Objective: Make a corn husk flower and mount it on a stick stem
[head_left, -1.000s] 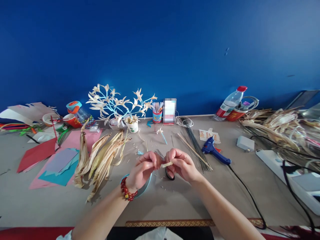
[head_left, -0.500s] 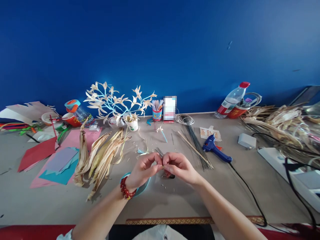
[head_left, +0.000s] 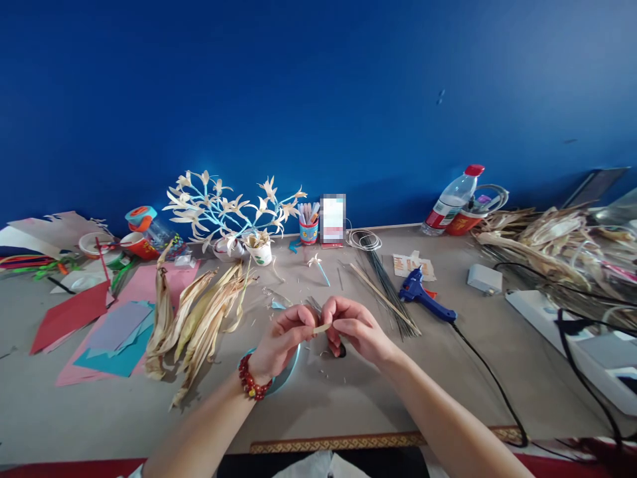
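Between my two hands is a small pale strip of corn husk (head_left: pixel 322 328). My left hand (head_left: pixel 284 337) is closed, with thumb and finger pinching the strip's left end. At its right end are the closed thumb and fingers of my right hand (head_left: pixel 359 333). Partly hidden behind the hands lie scissors (head_left: pixel 341 350) on the table. A light-blue ring (head_left: pixel 289 378), perhaps a tape roll, sits under my left wrist. Beyond the hands rests a single husk flower on a blue stem (head_left: pixel 322 271). Dried corn husks (head_left: pixel 204 318) lie to the left.
A blue glue gun (head_left: pixel 423 295) with a black cord lies right, beside dark wires (head_left: pixel 388 285). Husk flowers stand in a white cup (head_left: pixel 259 253) at the back. Coloured paper (head_left: pixel 70 315) is far left; a bottle (head_left: pixel 450 202) and power strip (head_left: pixel 547 325) are right.
My hands have moved slightly apart, and the pale husk strip now shows between the fingertips. The whole view has shifted a little.
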`<state>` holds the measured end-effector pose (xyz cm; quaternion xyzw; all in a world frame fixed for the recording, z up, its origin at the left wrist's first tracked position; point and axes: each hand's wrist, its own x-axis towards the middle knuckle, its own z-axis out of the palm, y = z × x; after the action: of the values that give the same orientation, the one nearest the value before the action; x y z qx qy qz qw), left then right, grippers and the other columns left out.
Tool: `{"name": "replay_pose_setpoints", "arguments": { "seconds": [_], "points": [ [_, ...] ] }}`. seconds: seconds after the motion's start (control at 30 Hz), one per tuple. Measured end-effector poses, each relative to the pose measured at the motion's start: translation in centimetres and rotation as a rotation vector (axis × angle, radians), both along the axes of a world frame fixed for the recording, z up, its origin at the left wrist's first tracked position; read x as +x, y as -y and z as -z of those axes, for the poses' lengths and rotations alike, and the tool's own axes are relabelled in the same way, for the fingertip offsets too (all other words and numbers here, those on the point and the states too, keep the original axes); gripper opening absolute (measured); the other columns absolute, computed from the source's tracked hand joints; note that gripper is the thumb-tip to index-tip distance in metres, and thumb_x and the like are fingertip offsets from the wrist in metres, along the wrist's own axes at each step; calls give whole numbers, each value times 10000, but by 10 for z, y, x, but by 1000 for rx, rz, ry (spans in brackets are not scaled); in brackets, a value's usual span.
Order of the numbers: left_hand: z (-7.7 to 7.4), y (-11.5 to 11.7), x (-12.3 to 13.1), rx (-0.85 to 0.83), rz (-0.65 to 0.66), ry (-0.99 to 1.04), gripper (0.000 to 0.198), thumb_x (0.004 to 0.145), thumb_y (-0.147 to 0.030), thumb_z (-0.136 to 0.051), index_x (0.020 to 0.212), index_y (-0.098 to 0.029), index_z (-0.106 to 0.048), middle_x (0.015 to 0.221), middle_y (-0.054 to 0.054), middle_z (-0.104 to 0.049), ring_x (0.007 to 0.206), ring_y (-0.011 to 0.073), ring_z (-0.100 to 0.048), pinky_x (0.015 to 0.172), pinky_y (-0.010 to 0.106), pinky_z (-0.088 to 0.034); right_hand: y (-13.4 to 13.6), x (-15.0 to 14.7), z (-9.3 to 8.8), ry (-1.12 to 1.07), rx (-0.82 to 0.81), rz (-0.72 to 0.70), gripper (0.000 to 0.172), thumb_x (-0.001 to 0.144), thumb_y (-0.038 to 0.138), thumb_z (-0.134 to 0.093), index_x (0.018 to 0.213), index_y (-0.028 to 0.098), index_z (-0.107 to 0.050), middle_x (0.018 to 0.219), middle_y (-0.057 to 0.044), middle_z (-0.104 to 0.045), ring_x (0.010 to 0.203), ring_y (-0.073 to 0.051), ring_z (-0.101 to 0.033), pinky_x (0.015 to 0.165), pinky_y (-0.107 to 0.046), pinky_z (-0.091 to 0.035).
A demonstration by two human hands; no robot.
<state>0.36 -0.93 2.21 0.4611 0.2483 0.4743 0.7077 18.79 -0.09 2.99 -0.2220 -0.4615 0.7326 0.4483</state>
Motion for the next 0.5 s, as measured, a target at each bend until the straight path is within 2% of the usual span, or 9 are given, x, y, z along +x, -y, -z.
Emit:
{"name": "replay_pose_setpoints", "arguments": {
  "seconds": [0.13, 0.3, 0.4, 0.5],
  "points": [
    [0, 1, 0, 28, 9, -18, 189, 789, -298, -723, 725, -173, -597, 760, 22, -554, 763, 169, -498, 736, 309, -385, 3, -1, 5, 58, 41, -3, 167, 796, 273, -716, 765, 155, -602, 544, 30, -580, 426, -78, -498, 443, -193, -438],
    [2, 1, -1, 29, 6, 27, 196, 797, -302, -704, 697, -186, -582, 684, 4, -493, 707, 158, -462, 700, 308, -401, -3, 2, 3, -88, -34, 96, 131, 776, 210, -647, 688, 182, -554, 511, 54, -509, 392, -75, -423, 383, -186, -394],
    [-1, -3, -2, 59, -56, 53, 200, 806, -318, -702, 697, -190, -595, 651, -6, -475, 702, 157, -474, 798, 356, -451, -6, 2, 2, -81, -22, 159, 173, 782, 250, -655, 671, 188, -539, 533, 49, -503, 414, -78, -408, 387, -193, -402],
    [-10, -12, -7, 54, -186, 148, 175, 828, -314, -693, 733, -199, -601, 672, -23, -482, 695, 132, -483, 867, 370, -469, -11, 0, 6, 125, 36, 199, 205, 803, 334, -694, 737, 184, -571, 589, 44, -529, 460, -84, -457, 443, -207, -442]
  ]
}}
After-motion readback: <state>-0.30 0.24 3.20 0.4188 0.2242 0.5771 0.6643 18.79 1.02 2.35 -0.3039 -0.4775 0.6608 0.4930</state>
